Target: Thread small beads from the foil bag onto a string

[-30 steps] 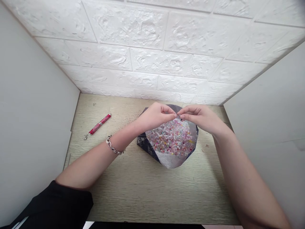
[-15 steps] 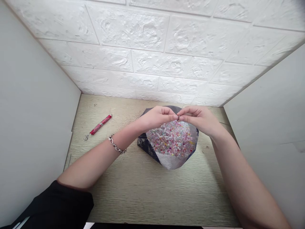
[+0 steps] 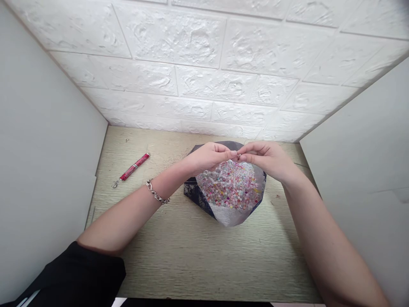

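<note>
My left hand point(image 3: 212, 157) and my right hand point(image 3: 266, 160) meet fingertip to fingertip above a bag point(image 3: 198, 198) of small beads point(image 3: 234, 187). Both hands are closed in a pinch, thumb against forefinger. Between the fingertips sits a tiny shiny piece point(image 3: 239, 156), too small to name. The beads are pink, white, clear and yellow, heaped in the bag's open mouth. Dark blue patterned material forms the outside of the bag, and its lining is pale and silvery. A chain bracelet point(image 3: 156, 192) circles my left wrist.
A red tube-like piece point(image 3: 134, 166) lies on the wooden table point(image 3: 204, 260) at the left, with small silvery bits point(image 3: 115, 184) by its lower end. A white brick-patterned wall point(image 3: 198, 85) stands behind. Pale panels close off the left point(image 3: 44, 140) and right point(image 3: 361, 149) sides.
My left thumb and fingertips have shifted slightly against the right fingertips, and the tiny piece between them shows a little more. The bag and the red piece stay where they were.
</note>
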The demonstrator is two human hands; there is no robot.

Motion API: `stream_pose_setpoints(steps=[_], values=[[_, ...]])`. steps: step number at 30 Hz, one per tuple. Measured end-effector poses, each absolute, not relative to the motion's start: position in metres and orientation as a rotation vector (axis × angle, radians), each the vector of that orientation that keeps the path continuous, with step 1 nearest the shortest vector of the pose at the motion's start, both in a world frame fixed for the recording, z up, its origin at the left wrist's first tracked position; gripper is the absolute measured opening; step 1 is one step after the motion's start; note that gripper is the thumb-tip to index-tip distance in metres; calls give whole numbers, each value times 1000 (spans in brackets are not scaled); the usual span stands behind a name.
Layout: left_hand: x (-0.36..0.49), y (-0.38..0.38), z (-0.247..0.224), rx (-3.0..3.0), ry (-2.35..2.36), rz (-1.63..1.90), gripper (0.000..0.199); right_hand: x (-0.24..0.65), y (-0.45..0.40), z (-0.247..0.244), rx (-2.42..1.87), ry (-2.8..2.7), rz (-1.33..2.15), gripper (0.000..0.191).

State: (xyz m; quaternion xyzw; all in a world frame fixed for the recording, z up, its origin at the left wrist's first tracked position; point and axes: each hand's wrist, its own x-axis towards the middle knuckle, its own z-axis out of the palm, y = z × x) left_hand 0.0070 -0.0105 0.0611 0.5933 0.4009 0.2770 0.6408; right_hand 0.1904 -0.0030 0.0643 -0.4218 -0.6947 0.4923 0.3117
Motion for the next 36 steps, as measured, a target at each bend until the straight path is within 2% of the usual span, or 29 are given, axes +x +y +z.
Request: stream_pose_setpoints(steps=[15, 21, 36], values=[[10, -12, 65, 1487, 1053, 551, 24, 198, 5, 53, -1084, -1861, 1368, 17], [10, -12, 62, 1649, 1124, 492, 28, 199, 8, 49, -1087, -1874, 1375, 17], [13, -10, 55, 1638, 1193, 672, 26, 193, 6, 50, -1126, -1726, 1360, 17]])
